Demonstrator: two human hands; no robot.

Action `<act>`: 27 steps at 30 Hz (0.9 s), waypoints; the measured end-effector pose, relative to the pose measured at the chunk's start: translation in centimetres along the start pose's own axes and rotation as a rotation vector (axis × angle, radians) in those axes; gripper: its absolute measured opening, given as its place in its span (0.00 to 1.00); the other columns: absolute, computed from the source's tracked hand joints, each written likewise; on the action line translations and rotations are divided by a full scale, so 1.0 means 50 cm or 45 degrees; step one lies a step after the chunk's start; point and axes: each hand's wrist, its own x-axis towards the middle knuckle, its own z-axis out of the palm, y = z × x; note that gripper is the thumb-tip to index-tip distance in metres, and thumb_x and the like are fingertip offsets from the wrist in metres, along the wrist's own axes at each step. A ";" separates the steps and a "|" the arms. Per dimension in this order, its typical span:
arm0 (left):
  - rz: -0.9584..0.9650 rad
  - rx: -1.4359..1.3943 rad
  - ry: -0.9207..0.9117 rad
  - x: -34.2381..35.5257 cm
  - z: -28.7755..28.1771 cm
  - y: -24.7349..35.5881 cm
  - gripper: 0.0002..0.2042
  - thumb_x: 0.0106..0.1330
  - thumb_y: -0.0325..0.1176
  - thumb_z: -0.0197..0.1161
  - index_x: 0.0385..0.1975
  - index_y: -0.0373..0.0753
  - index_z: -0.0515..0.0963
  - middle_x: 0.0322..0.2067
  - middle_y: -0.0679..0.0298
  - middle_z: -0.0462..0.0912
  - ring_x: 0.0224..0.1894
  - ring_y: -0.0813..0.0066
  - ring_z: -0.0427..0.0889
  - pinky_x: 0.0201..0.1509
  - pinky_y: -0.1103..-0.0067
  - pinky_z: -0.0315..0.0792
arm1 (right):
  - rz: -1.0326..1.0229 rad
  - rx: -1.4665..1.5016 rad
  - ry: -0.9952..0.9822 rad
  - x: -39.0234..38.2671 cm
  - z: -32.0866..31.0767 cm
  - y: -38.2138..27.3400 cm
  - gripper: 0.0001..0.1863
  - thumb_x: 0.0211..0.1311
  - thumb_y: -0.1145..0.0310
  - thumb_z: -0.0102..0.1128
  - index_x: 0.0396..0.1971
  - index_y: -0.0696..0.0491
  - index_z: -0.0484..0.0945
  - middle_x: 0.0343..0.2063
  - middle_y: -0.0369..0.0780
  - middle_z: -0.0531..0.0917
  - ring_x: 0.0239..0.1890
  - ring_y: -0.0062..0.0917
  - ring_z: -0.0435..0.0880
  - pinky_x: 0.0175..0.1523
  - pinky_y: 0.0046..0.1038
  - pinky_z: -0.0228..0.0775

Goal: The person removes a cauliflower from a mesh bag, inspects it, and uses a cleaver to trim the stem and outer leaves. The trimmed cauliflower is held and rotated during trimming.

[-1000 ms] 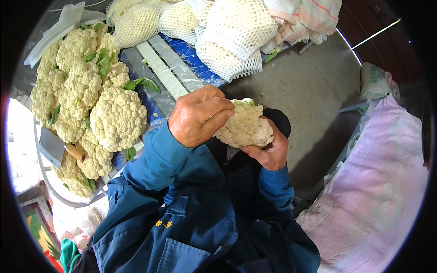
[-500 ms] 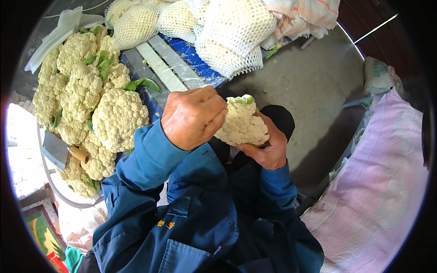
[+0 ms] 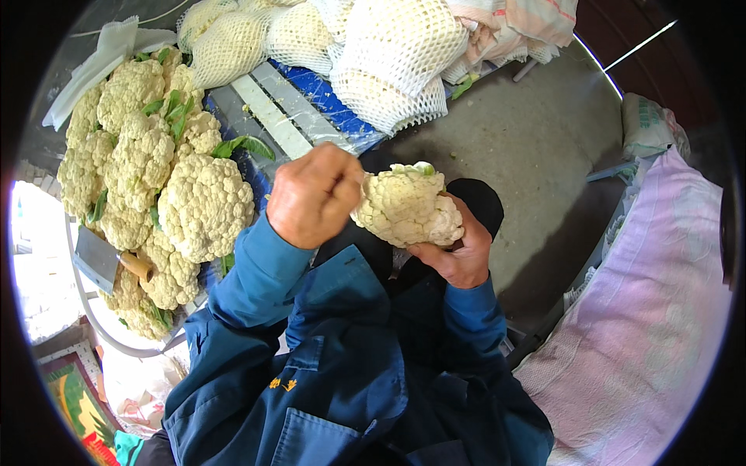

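Note:
Over my lap, my right hand (image 3: 462, 248) grips a cream-coloured cauliflower head (image 3: 406, 208) from its right side and underneath. A bit of pale green leaf or stem shows on the cauliflower's upper edge. My left hand (image 3: 315, 196) is curled into a fist just left of it, slightly blurred; whatever its fingers may hold is hidden. To the left, several cauliflower heads (image 3: 206, 203) are heaped with some green leaves among them. A cleaver (image 3: 109, 260) with a wooden handle lies on the heap's near-left side.
Cauliflowers in white foam netting (image 3: 400, 46) fill the far end of the blue and grey table (image 3: 284, 116). Pale woven sacks (image 3: 536, 27) adjoin them. On the right, a pinkish cloth (image 3: 622, 334) covers something long. Grey floor (image 3: 536, 147) lies between.
My left hand has moved left, away from the cauliflower, baring more of its left side. The right hand keeps hold of it in nearly the same place.

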 end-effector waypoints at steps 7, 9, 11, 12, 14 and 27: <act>-0.707 -0.950 0.118 -0.121 0.066 -0.091 0.29 0.72 0.43 0.57 0.66 0.30 0.63 0.61 0.49 0.71 0.60 0.62 0.74 0.58 0.71 0.74 | -0.014 0.103 0.059 -0.006 -0.005 -0.009 0.36 0.47 0.76 0.76 0.59 0.65 0.72 0.52 0.45 0.82 0.52 0.25 0.81 0.59 0.28 0.72; -0.800 -1.192 0.070 -0.146 0.103 -0.068 0.36 0.73 0.52 0.53 0.71 0.33 0.55 0.68 0.49 0.64 0.66 0.59 0.69 0.65 0.67 0.70 | -0.119 -0.193 0.081 -0.006 0.011 -0.023 0.36 0.45 0.75 0.77 0.58 0.65 0.73 0.52 0.48 0.82 0.53 0.31 0.82 0.60 0.30 0.72; -0.818 -1.528 0.130 -0.160 0.158 -0.080 0.39 0.73 0.59 0.49 0.73 0.36 0.52 0.69 0.51 0.63 0.69 0.58 0.67 0.68 0.65 0.68 | -0.406 -0.593 0.010 0.008 0.017 -0.035 0.35 0.42 0.73 0.79 0.54 0.64 0.75 0.53 0.52 0.80 0.56 0.46 0.80 0.61 0.39 0.72; -0.815 -1.688 0.150 -0.156 0.172 -0.076 0.41 0.72 0.63 0.48 0.74 0.37 0.51 0.69 0.51 0.63 0.71 0.57 0.65 0.69 0.64 0.67 | -0.615 -0.764 -0.014 0.006 0.024 -0.029 0.32 0.41 0.72 0.78 0.50 0.62 0.76 0.53 0.52 0.79 0.58 0.53 0.77 0.61 0.48 0.70; -0.805 -1.926 0.119 -0.151 0.173 -0.067 0.43 0.71 0.67 0.42 0.73 0.36 0.52 0.70 0.51 0.61 0.72 0.55 0.62 0.73 0.59 0.61 | -0.810 -0.937 -0.053 0.005 0.036 -0.017 0.29 0.41 0.71 0.77 0.47 0.60 0.77 0.54 0.50 0.78 0.60 0.52 0.76 0.61 0.53 0.69; -0.774 -2.192 0.270 -0.164 0.181 -0.131 0.41 0.64 0.54 0.57 0.73 0.35 0.55 0.70 0.46 0.60 0.71 0.48 0.62 0.76 0.59 0.55 | -0.895 -1.220 -0.215 -0.010 0.063 -0.020 0.19 0.54 0.72 0.69 0.47 0.55 0.77 0.58 0.46 0.77 0.62 0.47 0.75 0.63 0.57 0.63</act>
